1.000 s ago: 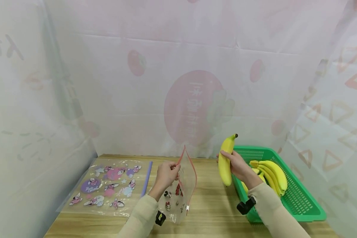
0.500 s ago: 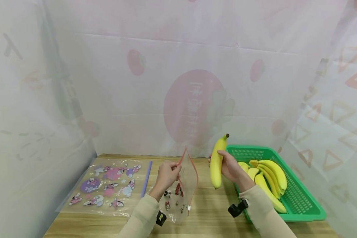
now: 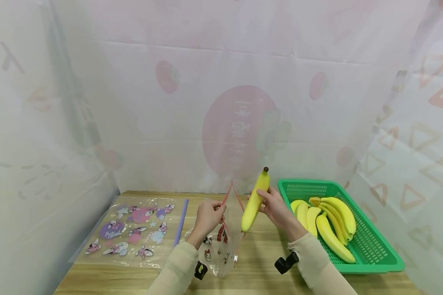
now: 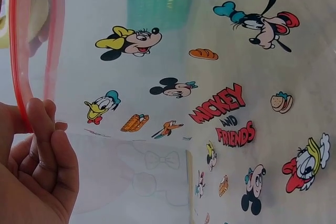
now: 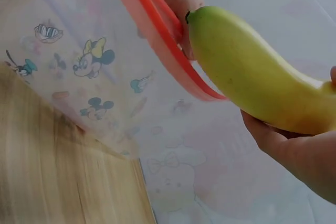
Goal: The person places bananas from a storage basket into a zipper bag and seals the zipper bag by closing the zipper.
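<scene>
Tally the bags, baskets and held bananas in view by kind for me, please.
Bags: 2 (red-edged bag, purple-edged bag)
Basket: 1
Held banana: 1
Total: 4

It looks like a small makeshift recording booth, with creased pale hangings on three sides: a left sheet (image 3: 33, 135), a far sheet (image 3: 162, 119) printed with a red disc (image 3: 221, 135) bearing characters, and a right sheet (image 3: 402, 172) with triangle outlines. A wood-grain table (image 3: 258, 258) reaches to the far sheet, and black wrist cameras (image 3: 286, 263) sit at the person's sleeves (image 3: 310, 254); what kind of building lies beyond the hangings cannot be told.
</scene>
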Tool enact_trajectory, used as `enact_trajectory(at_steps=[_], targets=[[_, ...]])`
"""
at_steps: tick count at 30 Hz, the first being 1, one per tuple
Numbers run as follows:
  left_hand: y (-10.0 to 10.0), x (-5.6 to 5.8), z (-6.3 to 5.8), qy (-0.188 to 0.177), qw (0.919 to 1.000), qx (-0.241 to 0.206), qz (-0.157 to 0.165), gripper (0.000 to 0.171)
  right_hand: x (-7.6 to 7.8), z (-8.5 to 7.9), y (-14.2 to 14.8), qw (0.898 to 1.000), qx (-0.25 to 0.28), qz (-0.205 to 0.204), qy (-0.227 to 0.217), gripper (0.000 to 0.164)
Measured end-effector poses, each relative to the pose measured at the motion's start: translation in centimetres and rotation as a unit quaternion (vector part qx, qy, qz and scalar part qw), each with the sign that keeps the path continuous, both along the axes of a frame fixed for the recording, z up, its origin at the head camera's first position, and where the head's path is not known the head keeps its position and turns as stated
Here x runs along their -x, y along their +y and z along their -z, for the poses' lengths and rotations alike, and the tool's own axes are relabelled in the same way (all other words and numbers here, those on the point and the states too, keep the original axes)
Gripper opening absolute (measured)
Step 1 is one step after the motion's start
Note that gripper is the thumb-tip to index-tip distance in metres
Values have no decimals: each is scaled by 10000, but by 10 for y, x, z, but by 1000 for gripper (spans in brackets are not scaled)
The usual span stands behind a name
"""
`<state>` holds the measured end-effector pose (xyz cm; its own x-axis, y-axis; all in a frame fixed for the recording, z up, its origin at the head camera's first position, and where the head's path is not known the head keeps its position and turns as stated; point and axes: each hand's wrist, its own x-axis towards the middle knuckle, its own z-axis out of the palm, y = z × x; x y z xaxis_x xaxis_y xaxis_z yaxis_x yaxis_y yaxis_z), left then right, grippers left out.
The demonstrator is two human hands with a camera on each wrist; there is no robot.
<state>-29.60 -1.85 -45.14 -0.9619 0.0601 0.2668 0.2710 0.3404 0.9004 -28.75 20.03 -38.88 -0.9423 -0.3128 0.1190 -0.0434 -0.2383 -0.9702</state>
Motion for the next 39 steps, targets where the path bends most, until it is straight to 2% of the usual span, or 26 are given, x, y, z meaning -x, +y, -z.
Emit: enact_trajectory(at_steps=[8,15,20,24,28,33,39], targets=[[4,-1,-1,-39,9999,93,-35,18,-1,7,-8,9932,-795,834,170,37],[6,-4,-4,-61,9998,191,-96,20,0,17,-5,9724,-1825,1281,692,42],[7,-5,-6,-50,9998,159,-141,20,-1,23,0,9452,-2709,1429,1134,46],[8,-4,-7,-61,9997,116,-226,20,-5,26,3,9129,-3640,1252,1361,42],[8,-3,-8,-229,9992,82,-302,20,-8,26,4,8839,-4283,1075,1539,38],[7,-1,-9,-433,9981,143,-413,19,-11,26,7,8617,-4674,789,1811,47],[5,1,-11,-491,9982,-123,-310,21,-13,22,11,8392,-4939,201,2268,26]])
